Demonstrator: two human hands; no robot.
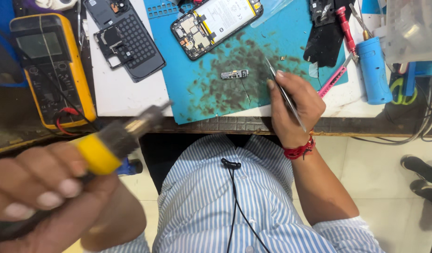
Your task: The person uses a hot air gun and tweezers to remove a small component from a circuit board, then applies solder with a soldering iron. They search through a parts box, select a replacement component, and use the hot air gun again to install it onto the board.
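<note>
The tabletop (117,98) is white and carries a stained teal work mat (216,93) across its middle. On the far left sits a yellow multimeter (52,70) with red and black leads at its near end. At the top of the mat lies an opened phone (216,23) with its battery and boards bare, and left of the mat lies a dark phone back cover (127,40). A blue cylinder (374,70) stands at the right edge, with a red-handled screwdriver (345,28) beside it. The left hand (52,197), close to the camera and blurred, has its fingers clenched round a soldering iron (112,140) with a yellow grip and dark barrel, held off the tabletop with its tip pointing toward the mat. The right hand (293,105) rests at the near edge of the mat, its fingers grasping metal tweezers (284,93) whose tips point away from the person. A small circuit board (234,74) lies on the mat just left of the tweezer tips, apart from them.
</note>
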